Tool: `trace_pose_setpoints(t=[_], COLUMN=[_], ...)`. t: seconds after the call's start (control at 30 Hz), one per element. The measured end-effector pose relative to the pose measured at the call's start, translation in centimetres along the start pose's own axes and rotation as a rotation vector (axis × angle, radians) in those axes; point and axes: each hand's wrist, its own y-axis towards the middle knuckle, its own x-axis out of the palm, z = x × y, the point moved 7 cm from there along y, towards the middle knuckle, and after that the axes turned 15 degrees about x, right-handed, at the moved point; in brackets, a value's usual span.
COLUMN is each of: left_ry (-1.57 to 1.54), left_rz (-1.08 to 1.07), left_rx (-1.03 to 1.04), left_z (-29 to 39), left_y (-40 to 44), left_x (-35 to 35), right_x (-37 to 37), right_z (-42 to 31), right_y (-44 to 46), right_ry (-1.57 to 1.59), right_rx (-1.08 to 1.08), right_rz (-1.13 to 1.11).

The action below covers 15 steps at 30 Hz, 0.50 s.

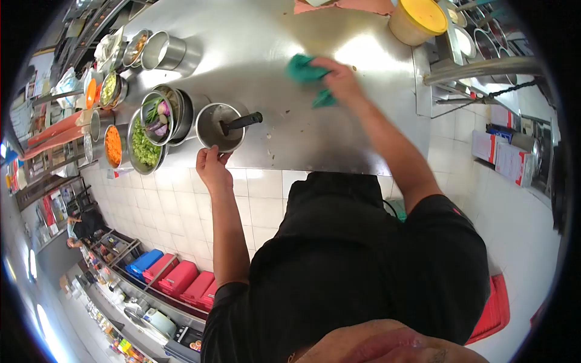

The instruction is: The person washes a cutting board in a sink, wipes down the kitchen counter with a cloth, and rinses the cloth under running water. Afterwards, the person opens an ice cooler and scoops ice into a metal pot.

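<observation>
My left hand (215, 170) grips the near rim of a round metal container (209, 128) at the table's front edge. Inside it leans a utensil with a black handle (245, 120); its working end is hidden, so its kind is unclear. Out over the steel table (284, 78), my right hand (342, 80) is closed on a green cloth (302, 68), slightly blurred, against the surface. Left of the container stand metal bowls: one with purple onions and green stalks (160, 118), one with chopped green vegetable (145, 148).
Chopped orange vegetable (113, 145) fills a container at the left edge. A metal pot (163, 51) stands farther back. At the far right corner sits a tub with a yellow lid (422, 17). Small dark scraps (287, 111) dot the steel. Red bins (178, 277) stand behind on the left.
</observation>
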Motion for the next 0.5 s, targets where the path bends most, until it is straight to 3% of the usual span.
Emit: trace_pose_setpoints(t=[0.03, 0.07, 0.1, 0.13, 0.17, 0.23, 0.27, 0.3, 0.33, 0.37, 0.4, 0.47, 0.5], left_ry=[-0.007, 0.01, 0.01, 0.011, 0.012, 0.008, 0.007, -0.004, -0.014, -0.033, -0.029, -0.019, -0.02], left_rz=[-0.011, -0.024, -0.04, -0.057, -0.076, -0.093, -0.101, -0.147, -0.194, -0.244, -0.262, -0.296, -0.329], left_rx=[0.006, -0.006, -0.014, -0.019, -0.022, -0.048, -0.058, -0.049, -0.044, -0.032, -0.034, -0.037, -0.029], left_z=[-0.1, -0.1, -0.2, -0.4, -0.5, -0.5, -0.4, -0.5, -0.7, -0.7, -0.4, 1.2, 1.7], left_y=[0.1, 0.1, 0.0, 0.0, 0.0, -0.2, -0.2, -0.2, -0.1, 0.1, -0.1, -0.8, -0.8], left_x=[0.2, 0.7, 1.1, 1.7, 2.3, 4.3, 5.3, 6.3, 7.2, 8.7, 10.3, 14.1, 15.7], right_x=[-5.3, -10.8, -16.6, -20.4, -22.5, -21.1, -18.3, -15.8, -11.6, -7.1, -3.0, 1.7, 3.8], right_z=[-1.2, -1.1, 0.2, 0.3, 0.2, 2.4, 2.0, 3.2, 3.5, 3.0, 3.6, 6.3, 5.7], right_y=[0.3, 0.5, 1.7, 1.3, 1.0, 1.0, 0.3, 1.0, 0.4, -0.4, -0.8, -1.2, -2.7], right_ry=[-0.043, -0.129, -0.231, -0.32, -0.716, -1.056, -0.978, -0.827, -0.837, -0.806, -0.977, -0.567, -0.677], right_rx=[-0.161, 0.031, -0.091, -0.007, -0.338, -0.479, -0.478, -0.353, -0.404, -0.317, -0.389, -0.459, -0.46], right_rz=[0.051, 0.193, 0.33, 0.498, 0.688, 0.756, 0.768, 0.603, 0.571, 0.442, 0.395, 0.282, 0.281])
